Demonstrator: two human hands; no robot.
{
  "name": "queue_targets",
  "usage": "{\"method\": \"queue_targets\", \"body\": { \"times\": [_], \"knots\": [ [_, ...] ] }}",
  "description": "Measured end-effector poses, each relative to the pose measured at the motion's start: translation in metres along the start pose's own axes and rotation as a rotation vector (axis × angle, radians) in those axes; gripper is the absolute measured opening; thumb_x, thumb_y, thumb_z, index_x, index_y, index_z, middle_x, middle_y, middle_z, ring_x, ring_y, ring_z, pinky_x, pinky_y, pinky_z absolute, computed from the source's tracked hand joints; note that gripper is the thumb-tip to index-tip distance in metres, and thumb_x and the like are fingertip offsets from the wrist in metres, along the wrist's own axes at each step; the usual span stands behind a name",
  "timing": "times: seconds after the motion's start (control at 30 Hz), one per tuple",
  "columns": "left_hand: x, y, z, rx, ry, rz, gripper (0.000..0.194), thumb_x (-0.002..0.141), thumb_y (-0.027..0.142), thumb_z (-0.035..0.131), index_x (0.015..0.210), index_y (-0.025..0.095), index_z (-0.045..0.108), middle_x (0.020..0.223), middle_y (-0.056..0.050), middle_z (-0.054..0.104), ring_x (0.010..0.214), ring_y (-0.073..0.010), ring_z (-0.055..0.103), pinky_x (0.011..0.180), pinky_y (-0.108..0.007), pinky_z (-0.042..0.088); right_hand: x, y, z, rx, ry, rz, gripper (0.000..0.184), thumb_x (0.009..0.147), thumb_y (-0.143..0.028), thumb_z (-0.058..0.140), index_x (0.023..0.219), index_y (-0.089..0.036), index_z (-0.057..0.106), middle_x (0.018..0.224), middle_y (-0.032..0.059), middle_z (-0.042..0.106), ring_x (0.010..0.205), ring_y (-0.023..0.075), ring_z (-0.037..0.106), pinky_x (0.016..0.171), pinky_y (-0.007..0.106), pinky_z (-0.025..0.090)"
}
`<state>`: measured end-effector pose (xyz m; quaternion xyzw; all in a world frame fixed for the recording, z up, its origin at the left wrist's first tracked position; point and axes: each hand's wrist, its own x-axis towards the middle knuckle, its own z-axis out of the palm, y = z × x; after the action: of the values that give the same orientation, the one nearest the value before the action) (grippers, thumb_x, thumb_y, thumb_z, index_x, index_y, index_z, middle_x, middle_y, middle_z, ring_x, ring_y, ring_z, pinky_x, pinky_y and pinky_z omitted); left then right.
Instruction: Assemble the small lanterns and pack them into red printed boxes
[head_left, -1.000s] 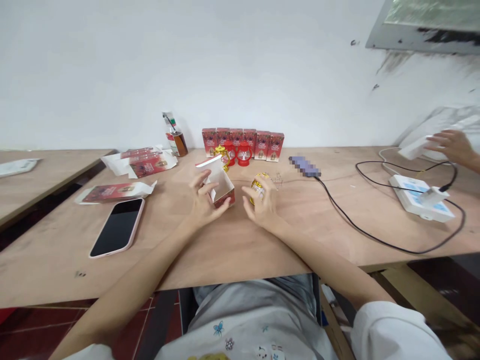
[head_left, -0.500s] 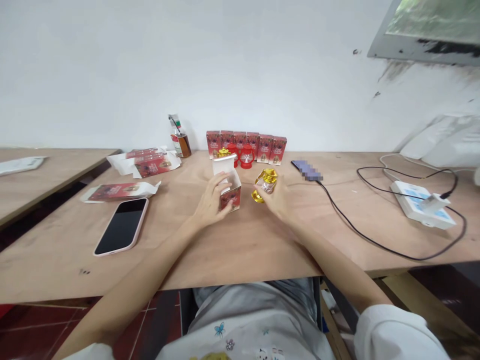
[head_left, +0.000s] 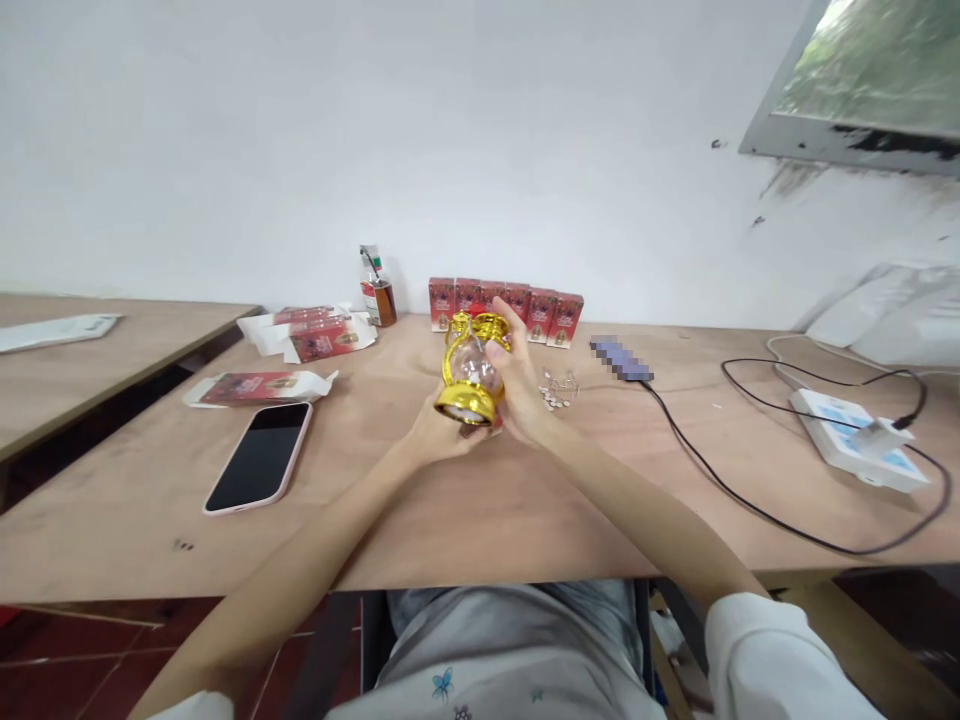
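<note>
My right hand [head_left: 520, 385] is closed around a small gold lantern [head_left: 474, 368] with a clear globe. The lantern is raised and tilted, its round gold base turned toward me. Under and behind it, my left hand [head_left: 435, 432] is closed on a small red cardboard box, mostly hidden by the lantern and the fingers. Beyond my hands, a second gold lantern [head_left: 457, 324] stands partly covered.
Several red boxes [head_left: 541, 315] stand in a row near the wall. Small pale bits [head_left: 556, 390] lie right of my hands. Flattened cartons [head_left: 259, 386], a pink-edged phone [head_left: 260, 458] and a bottle [head_left: 379, 298] are leftward; another phone [head_left: 621, 358], cable and power strip [head_left: 855, 435] rightward.
My right hand has lifted the gold lantern off the table and brought it left, over the box in my left hand. Small pale bits now show where the right hand was. The view has shifted slightly.
</note>
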<state>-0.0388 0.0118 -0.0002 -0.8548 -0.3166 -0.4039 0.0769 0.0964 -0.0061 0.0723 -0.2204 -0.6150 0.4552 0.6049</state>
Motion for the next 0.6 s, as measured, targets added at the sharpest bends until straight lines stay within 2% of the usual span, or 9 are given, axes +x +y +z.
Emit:
{"method": "queue_targets", "body": {
  "times": [0.13,0.17,0.27,0.33,0.47,0.6],
  "knots": [
    [0.000,0.000,0.003,0.147,0.114,0.040,0.042,0.079,0.037,0.060,0.114,0.016,0.051,0.112,-0.015,0.050,0.107,-0.0312,0.049,0.085,-0.047,0.049,0.017,0.025,-0.005,-0.063,0.278,-0.053,0.053,0.090,-0.056,0.039,0.137,-0.033,0.030,0.129,0.0065,0.046,0.118,0.0209,0.050,0.097,0.042,0.046],
    [0.000,0.000,0.004,0.170,0.156,0.035,0.046,0.078,0.038,0.062,0.117,0.017,0.048,0.115,-0.016,0.045,0.110,-0.0322,0.046,0.085,-0.048,0.049,0.021,0.033,-0.010,-0.119,0.310,-0.078,0.054,0.091,-0.057,0.036,0.138,-0.034,0.028,0.131,0.0067,0.044,0.119,0.0205,0.050,0.096,0.040,0.048],
    [0.001,-0.001,0.009,0.169,0.266,0.086,0.054,0.077,0.040,0.065,0.121,0.022,0.038,0.119,-0.013,0.036,0.115,-0.0313,0.041,0.089,-0.049,0.048,0.028,0.053,-0.023,-0.298,0.291,-0.160,0.059,0.089,-0.063,0.031,0.139,-0.033,0.025,0.132,0.0080,0.043,0.116,0.0201,0.052,0.089,0.039,0.052],
    [0.000,-0.002,0.014,0.148,0.334,0.135,0.056,0.077,0.039,0.066,0.120,0.025,0.033,0.117,-0.011,0.035,0.115,-0.0289,0.041,0.092,-0.049,0.048,0.030,0.061,-0.028,-0.324,0.324,-0.165,0.058,0.090,-0.062,0.031,0.139,-0.032,0.023,0.131,0.0091,0.043,0.115,0.0201,0.053,0.087,0.040,0.053],
    [-0.002,-0.003,0.019,0.130,0.417,0.153,0.058,0.075,0.036,0.070,0.117,0.024,0.032,0.114,-0.010,0.036,0.113,-0.0263,0.042,0.094,-0.049,0.048,0.028,0.058,-0.032,-0.368,0.402,-0.160,0.054,0.093,-0.055,0.031,0.140,-0.031,0.019,0.133,0.0111,0.041,0.119,0.0214,0.051,0.092,0.046,0.051],
    [-0.004,-0.003,0.020,0.112,0.426,0.125,0.058,0.075,0.036,0.071,0.117,0.026,0.032,0.119,-0.011,0.034,0.116,-0.0260,0.043,0.091,-0.048,0.051,0.020,0.039,-0.034,-0.590,0.394,-0.312,0.057,0.090,-0.048,0.045,0.140,-0.030,0.022,0.140,0.0105,0.036,0.130,0.0220,0.042,0.103,0.047,0.042]
  ]
}}
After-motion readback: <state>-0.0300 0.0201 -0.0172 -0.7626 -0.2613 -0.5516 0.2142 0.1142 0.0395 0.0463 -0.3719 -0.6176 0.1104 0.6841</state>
